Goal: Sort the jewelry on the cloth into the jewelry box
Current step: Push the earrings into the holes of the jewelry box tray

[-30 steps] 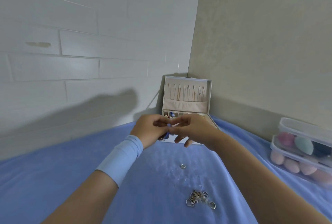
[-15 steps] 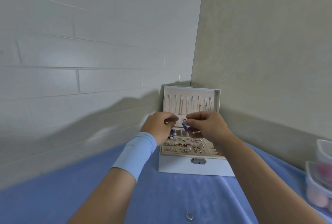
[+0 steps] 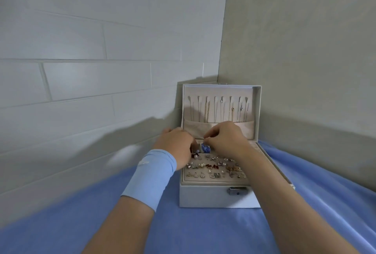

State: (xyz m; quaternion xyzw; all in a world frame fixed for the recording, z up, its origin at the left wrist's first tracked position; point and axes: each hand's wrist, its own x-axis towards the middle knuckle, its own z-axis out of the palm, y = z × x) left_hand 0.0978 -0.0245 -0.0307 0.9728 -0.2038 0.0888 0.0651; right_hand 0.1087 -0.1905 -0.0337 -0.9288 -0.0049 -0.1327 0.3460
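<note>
The jewelry box stands toward the far edge of the blue cloth, tucked into the corner where the tiled wall meets the plain beige wall. Its lid stands upright and open, close to the beige wall, with thin necklaces hanging in a row inside it above a fabric pocket. The front wall of the box carries a small metal latch. Rows of earrings fill the front section of the top tray. Both hands reach over the back of the tray. The left hand, with a light blue wristband behind it, is over the back left corner of the box, fingers curled down; I cannot tell whether it holds anything. The right hand hovers just beside it with fingertips drawn narrowly together in a pinch, and what lies between them is too small to make out. A blue piece lies in a back compartment directly under the two hands. Bare cloth stretches from the front of the box to the near edge and widely to the left; on the right a narrower strip runs along the beige wall.
</note>
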